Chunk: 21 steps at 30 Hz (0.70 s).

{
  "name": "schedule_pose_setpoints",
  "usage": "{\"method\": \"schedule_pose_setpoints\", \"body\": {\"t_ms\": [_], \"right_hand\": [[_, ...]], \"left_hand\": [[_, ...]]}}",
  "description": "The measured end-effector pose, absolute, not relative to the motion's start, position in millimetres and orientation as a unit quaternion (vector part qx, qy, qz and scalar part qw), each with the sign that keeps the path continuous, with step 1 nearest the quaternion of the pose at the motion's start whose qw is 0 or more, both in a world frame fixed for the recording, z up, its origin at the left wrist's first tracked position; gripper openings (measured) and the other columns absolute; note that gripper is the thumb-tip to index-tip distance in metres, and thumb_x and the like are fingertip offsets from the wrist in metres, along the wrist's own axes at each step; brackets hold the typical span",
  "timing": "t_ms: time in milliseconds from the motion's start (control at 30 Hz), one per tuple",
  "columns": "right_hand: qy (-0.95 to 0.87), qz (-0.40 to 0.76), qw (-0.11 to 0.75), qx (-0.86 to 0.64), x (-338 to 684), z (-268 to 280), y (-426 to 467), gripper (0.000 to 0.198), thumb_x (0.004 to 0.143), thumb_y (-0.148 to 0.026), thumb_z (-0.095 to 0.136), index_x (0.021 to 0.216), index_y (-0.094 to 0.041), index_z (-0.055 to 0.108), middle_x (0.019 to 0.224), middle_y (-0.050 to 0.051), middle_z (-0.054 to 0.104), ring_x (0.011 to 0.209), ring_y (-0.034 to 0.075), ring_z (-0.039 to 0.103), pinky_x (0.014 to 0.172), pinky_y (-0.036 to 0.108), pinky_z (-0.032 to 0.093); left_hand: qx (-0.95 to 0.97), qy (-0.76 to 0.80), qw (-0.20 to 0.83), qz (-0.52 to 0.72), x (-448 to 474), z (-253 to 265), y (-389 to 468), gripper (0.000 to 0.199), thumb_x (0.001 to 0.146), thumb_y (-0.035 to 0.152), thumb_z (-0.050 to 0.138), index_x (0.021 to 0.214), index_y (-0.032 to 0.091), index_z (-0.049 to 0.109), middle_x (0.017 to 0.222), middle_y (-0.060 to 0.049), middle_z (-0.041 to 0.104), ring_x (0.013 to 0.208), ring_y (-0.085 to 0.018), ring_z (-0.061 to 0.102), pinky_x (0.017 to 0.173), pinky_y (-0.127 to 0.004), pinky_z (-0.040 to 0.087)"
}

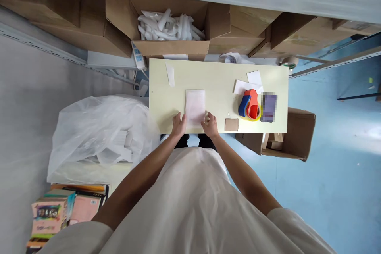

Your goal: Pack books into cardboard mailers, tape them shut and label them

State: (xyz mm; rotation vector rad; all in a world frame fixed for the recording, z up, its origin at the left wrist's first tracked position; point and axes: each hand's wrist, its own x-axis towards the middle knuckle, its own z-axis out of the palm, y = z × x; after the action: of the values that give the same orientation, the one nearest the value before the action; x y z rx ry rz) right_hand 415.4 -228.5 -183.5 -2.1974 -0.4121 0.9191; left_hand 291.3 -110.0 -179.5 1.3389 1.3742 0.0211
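A flat, pale pinkish-white sheet or pouch (195, 105) lies on the cream table (214, 77) near its front edge; its exact kind I cannot make out. My left hand (178, 126) is at its lower left edge, thumb against the side and fingers apart. At the lower right edge is my right hand (210, 126), its fingers loosely curved and apart from the thumb. Neither hand is visibly closed round anything. A small brown cardboard piece (231, 124) rests just right of my right hand.
A red and blue tape dispenser (250, 103) with yellow tape, white slips (247, 86) and a blurred purple item (268, 107) occupy the table's right side. Behind, an open carton (172, 47) holds white tubular pieces. Plastic-wrapped material (101, 131) stands left; another carton (299, 135) stands right.
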Motion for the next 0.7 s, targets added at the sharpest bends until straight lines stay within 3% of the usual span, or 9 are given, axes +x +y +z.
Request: {"method": "schedule_pose_setpoints", "body": {"t_ms": [133, 267, 500, 700], "right_hand": [[-0.19, 0.366, 0.341, -0.845, 411.6, -188.0, -224.9, 0.054, 0.075, -0.016, 0.053, 0.128, -0.019, 0.045, 0.111, 0.011, 0.05, 0.087, 0.019, 0.058, 0.089, 0.042, 0.049], [-0.223, 0.34, 0.323, -0.855, 416.4, -188.8, -206.7, 0.049, 0.074, -0.011, 0.051, 0.123, -0.018, 0.048, 0.102, 0.008, 0.05, 0.084, 0.018, 0.056, 0.084, 0.039, 0.05], [-0.31, 0.315, 0.312, -0.841, 440.1, -192.5, -138.6, 0.04, 0.071, -0.004, 0.048, 0.108, -0.018, 0.053, 0.088, 0.005, 0.047, 0.088, 0.02, 0.05, 0.082, 0.038, 0.051], [-0.331, 0.344, 0.332, -0.813, 435.3, -198.6, -76.4, 0.053, 0.068, -0.003, 0.051, 0.12, -0.013, 0.051, 0.106, 0.012, 0.048, 0.093, 0.02, 0.053, 0.086, 0.036, 0.053]], "left_hand": [[0.586, 0.553, 0.592, -0.002, 287.6, -178.4, -134.6, 0.051, 0.085, 0.044, 0.05, 0.13, 0.019, 0.046, 0.125, -0.013, 0.046, 0.117, -0.025, 0.049, 0.104, -0.04, 0.035], [0.599, 0.553, 0.578, 0.025, 303.2, -178.1, -128.6, 0.052, 0.085, 0.036, 0.051, 0.134, 0.019, 0.043, 0.122, -0.012, 0.047, 0.122, -0.025, 0.043, 0.106, -0.041, 0.031], [0.601, 0.571, 0.555, 0.07, 319.6, -187.9, -66.7, 0.051, 0.084, 0.038, 0.054, 0.13, 0.018, 0.046, 0.127, -0.013, 0.046, 0.129, -0.028, 0.037, 0.11, -0.043, 0.026], [0.599, 0.567, 0.539, 0.17, 308.6, -209.5, -12.9, 0.039, 0.082, 0.034, 0.057, 0.117, 0.018, 0.053, 0.121, -0.012, 0.053, 0.122, -0.026, 0.046, 0.104, -0.042, 0.035]]}}
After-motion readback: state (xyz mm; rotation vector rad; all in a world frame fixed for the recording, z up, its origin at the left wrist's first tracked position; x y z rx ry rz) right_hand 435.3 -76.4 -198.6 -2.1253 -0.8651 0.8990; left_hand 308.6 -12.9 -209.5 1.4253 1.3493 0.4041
